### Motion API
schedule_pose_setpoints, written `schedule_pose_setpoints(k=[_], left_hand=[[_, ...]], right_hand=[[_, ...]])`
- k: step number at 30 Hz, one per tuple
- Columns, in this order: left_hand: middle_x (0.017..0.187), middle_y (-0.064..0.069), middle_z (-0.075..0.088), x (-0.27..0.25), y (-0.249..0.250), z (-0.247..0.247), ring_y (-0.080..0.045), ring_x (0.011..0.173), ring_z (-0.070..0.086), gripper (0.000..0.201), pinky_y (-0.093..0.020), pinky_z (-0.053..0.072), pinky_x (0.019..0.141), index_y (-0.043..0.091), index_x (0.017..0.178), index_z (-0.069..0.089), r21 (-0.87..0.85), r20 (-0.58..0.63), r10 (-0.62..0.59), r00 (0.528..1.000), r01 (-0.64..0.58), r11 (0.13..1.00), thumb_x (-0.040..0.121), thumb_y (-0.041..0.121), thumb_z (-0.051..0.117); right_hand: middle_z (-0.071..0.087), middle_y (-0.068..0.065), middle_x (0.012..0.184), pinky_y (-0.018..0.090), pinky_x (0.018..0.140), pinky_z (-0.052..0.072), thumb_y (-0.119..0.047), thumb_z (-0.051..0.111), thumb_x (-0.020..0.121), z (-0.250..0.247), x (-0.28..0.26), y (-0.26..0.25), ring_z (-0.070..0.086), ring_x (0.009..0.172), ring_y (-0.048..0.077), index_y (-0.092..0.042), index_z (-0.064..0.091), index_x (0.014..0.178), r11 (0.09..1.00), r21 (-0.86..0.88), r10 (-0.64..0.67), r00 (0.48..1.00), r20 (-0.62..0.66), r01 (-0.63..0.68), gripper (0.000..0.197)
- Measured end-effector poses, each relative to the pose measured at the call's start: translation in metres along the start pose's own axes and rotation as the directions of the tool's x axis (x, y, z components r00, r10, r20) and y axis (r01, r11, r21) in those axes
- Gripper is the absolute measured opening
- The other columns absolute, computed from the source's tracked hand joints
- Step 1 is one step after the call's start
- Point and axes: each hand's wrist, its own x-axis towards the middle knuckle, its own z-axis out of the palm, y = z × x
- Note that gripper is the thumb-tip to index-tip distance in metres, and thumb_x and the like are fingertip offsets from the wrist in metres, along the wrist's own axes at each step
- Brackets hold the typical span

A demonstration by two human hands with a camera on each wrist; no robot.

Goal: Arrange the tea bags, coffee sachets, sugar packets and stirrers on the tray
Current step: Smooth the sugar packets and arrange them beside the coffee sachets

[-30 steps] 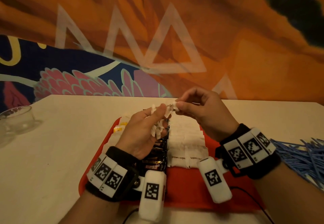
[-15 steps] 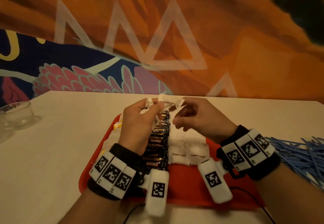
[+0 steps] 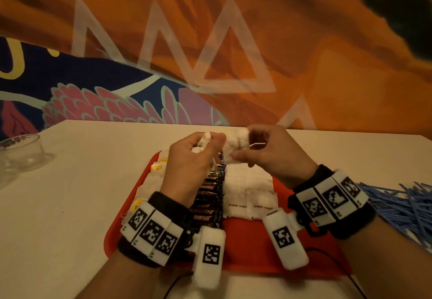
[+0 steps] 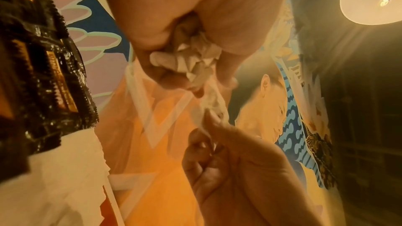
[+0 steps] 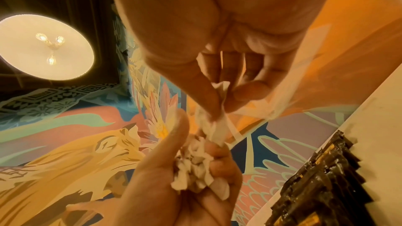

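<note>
Sugar packets (image 3: pixel 249 188), white and printed "brown sugar", are laid in two columns on the red tray (image 3: pixel 261 247), to the right of a single overlapping column of dark coffee sachets (image 3: pixel 208 203); an exact count of either is prevented by the hands and wrist gear in front of them. Tea bags (image 3: pixel 149 181) with yellow tags are partly seen along the left side of the tray, mostly hidden behind the left wrist. Above the far end of the tray, a crumpled bunch of white packets (image 5: pixel 193 166) is gripped in the curled fingers of the left hand (image 3: pixel 189 158); their number cannot be made out. One further white packet (image 3: pixel 237 144), blurred, is pinched between thumb and forefinger of the right hand (image 3: pixel 271 153) and touches the bunch. A heap of blue stirrers (image 3: pixel 397 207), too many and too tangled to count, lies on the tabletop (image 3: pixel 77 193) to the right of the tray and is cut off by the picture's edge. One clear glass cup (image 3: pixel 22 149) stands well to the left of the tray.
</note>
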Motion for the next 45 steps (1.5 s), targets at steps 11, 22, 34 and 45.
schedule_pose_setpoints(k=[11, 22, 34, 45], left_hand=[[0.074, -0.016, 0.065, 0.001, 0.002, 0.003, -0.041, 0.078, 0.064, 0.017, -0.062, 0.052, 0.085, 0.024, 0.072, 0.07, -0.012, 0.007, 0.012, 1.0, -0.012, 1.0, 0.087, 0.016, 0.069], [0.086, -0.012, 0.075, 0.0, 0.003, 0.001, -0.044, 0.085, 0.069, 0.01, -0.064, 0.054, 0.08, 0.02, 0.086, 0.077, 0.047, -0.022, 0.077, 0.997, -0.076, 0.996, 0.089, 0.029, 0.073], [0.059, 0.0, 0.054, 0.007, 0.003, -0.005, -0.014, 0.055, 0.05, 0.024, -0.027, 0.043, 0.048, 0.001, 0.082, 0.068, -0.079, -0.089, -0.061, 0.994, 0.054, 0.995, 0.094, 0.022, 0.068], [0.062, 0.002, 0.056, 0.009, 0.004, -0.007, -0.01, 0.058, 0.053, 0.019, -0.025, 0.045, 0.049, 0.009, 0.085, 0.07, -0.142, -0.078, -0.138, 0.987, 0.126, 0.982, 0.096, 0.024, 0.066]], right_hand=[[0.068, 0.002, 0.072, 0.025, 0.055, 0.052, -0.007, 0.068, 0.087, -0.004, -0.001, -0.004, 0.062, 0.061, 0.012, -0.01, 0.066, 0.082, 0.951, 0.305, 0.088, 0.993, -0.081, -0.06, 0.006], [0.072, 0.009, 0.074, 0.022, 0.05, 0.046, -0.009, 0.076, 0.082, -0.008, -0.001, 0.0, 0.06, 0.057, 0.008, -0.003, 0.074, 0.088, 0.997, 0.061, -0.04, 0.994, -0.097, 0.046, 0.008], [0.076, 0.009, 0.077, 0.028, 0.062, 0.051, -0.02, 0.08, 0.081, -0.018, -0.017, 0.012, 0.07, 0.071, 0.017, -0.011, 0.067, 0.092, 0.832, -0.47, 0.456, 0.846, 0.275, -0.296, 0.019], [0.075, 0.0, 0.084, 0.024, 0.062, 0.049, -0.039, 0.08, 0.079, 0.006, -0.016, 0.025, 0.064, 0.068, 0.013, -0.025, 0.064, 0.083, 0.615, -0.767, 0.528, 0.817, 0.23, -0.181, 0.021]])
